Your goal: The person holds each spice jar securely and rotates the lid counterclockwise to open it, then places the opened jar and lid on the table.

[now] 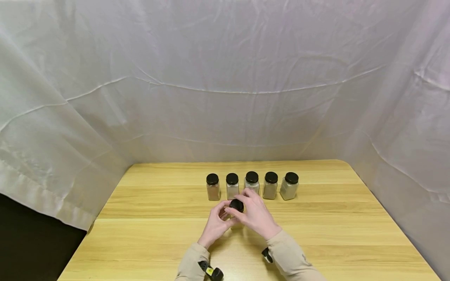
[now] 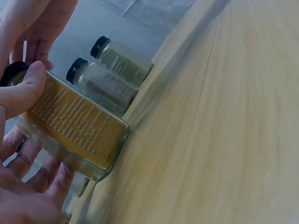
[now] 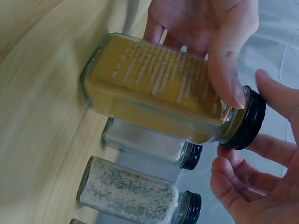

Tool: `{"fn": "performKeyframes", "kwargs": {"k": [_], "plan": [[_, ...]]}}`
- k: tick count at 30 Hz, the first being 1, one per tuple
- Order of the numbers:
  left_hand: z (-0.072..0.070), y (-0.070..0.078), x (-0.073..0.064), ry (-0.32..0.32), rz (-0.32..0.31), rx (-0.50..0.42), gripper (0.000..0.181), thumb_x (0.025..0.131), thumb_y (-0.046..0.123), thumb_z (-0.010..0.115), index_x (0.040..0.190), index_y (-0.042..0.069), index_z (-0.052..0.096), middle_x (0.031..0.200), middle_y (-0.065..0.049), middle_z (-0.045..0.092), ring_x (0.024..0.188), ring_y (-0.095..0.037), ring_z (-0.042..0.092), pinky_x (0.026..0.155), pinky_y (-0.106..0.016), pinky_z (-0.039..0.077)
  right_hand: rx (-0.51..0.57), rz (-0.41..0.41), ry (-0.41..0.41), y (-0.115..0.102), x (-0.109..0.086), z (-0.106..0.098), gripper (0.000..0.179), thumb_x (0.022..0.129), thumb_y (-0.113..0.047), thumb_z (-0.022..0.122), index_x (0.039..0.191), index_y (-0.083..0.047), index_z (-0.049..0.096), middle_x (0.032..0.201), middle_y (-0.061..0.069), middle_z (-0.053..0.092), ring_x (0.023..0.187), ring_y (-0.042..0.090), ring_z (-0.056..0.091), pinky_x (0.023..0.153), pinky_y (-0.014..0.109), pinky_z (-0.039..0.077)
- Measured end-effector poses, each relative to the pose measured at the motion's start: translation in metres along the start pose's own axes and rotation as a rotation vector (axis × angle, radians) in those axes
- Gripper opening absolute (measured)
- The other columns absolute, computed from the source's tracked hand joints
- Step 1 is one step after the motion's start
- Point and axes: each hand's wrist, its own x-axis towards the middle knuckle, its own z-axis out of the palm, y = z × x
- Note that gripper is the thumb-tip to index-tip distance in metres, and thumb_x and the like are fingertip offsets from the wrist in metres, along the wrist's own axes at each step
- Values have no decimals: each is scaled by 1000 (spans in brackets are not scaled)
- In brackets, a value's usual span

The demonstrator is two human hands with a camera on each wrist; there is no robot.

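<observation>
One jar, seven o'clock of the jar row, wants steadying, I'd say: left hand grips it, right hand pinches its lid.

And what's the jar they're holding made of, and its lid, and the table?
The jar looks like shiny glass: yellowish filling shows through and edges gleam. Its lid is smooth, black, faintly glossy: maybe plastic or painted metal. The table shows pale wood grain, smooth: wood or laminate, perhaps.
</observation>
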Motion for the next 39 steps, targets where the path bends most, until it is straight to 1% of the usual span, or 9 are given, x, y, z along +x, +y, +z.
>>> {"fn": "performKeyframes", "kwargs": {"k": [4,7,11,17,20,24,29,33,39], "plan": [[0,-1,0,1,9,-2,46,83,2,79,125,-4,61,131,-23,61,111,1,62,106,-18,50,35,6,-39,-1,1,-2,32,82,-34,83,101,-9,77,90,1,60,75,9,52,61,15,45],[0,-2,0,-3,8,10,47,84,5,80,126,-2,61,131,-21,62,109,-1,63,107,-20,50,53,-3,-64,-2,2,-4,31,82,-28,83,105,-7,77,94,3,63,80,14,57,65,18,48],[-1,-3,0,-12,8,26,47,85,9,80,127,-1,61,129,-20,63,109,-6,63,109,-25,50,80,-3,-106,-2,1,-7,33,82,-20,82,112,-7,75,103,4,67,92,18,61,78,29,54],[-1,-3,0,0,-21,13,46,84,5,80,126,-2,61,126,-20,64,104,-4,63,106,-19,50,148,5,-156,0,1,-11,37,84,-16,80,119,-8,73,114,5,67,107,24,62,94,47,54],[0,-3,0,9,-9,3,44,82,-1,78,123,-4,62,124,-23,63,103,-2,63,103,-17,50,115,5,-136,0,1,-10,40,84,-25,81,120,-8,72,113,5,65,106,22,59,92,43,55],[0,-3,0,12,3,-6,43,81,-6,77,121,-4,62,125,-23,63,105,1,63,102,-16,51,16,-6,-76,-1,2,-5,44,84,-39,81,114,-8,74,101,3,61,94,16,53,79,30,50],[0,-2,0,10,-8,-12,45,83,-2,77,124,-4,61,130,-22,62,109,2,62,105,-17,50,-29,-31,-43,-2,2,-3,34,83,-38,81,103,-11,76,91,0,58,82,11,49,66,20,43],[0,-1,0,-2,-12,-8,46,84,2,79,127,-2,61,131,-21,62,110,-1,62,107,-19,49,9,-39,-64,-2,2,-4,32,84,-32,81,106,-9,76,92,1,59,81,11,50,65,19,45],[-1,-2,0,-8,-25,9,46,84,6,80,126,0,61,128,-19,63,109,-8,64,109,-23,48,83,-16,-126,0,1,-7,32,85,-22,80,114,-8,75,102,3,64,93,15,57,77,27,53]]}}
